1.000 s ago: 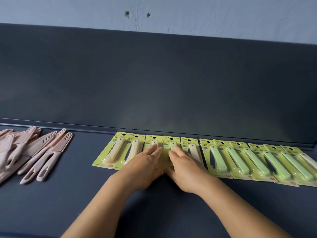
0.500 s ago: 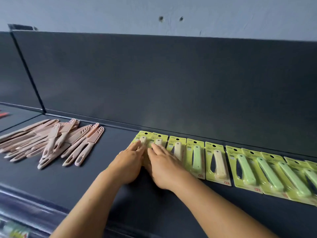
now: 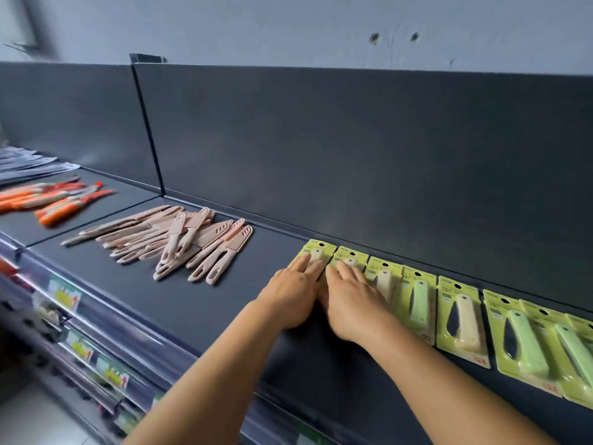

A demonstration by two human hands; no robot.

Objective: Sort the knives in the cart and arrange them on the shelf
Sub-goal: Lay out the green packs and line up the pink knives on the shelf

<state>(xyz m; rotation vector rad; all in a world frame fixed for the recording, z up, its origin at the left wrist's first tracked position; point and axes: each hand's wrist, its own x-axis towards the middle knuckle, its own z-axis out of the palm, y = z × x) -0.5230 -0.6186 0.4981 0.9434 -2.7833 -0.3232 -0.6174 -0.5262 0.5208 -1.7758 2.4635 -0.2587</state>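
Both hands lie flat with straight fingers, holding nothing. The left hand (image 3: 293, 292) presses the end knife pack (image 3: 316, 253), and the right hand (image 3: 353, 298) presses the next pack (image 3: 351, 260) beside it on the shelf (image 3: 192, 303). Push softly so the packs stay flat and touch edge to edge.
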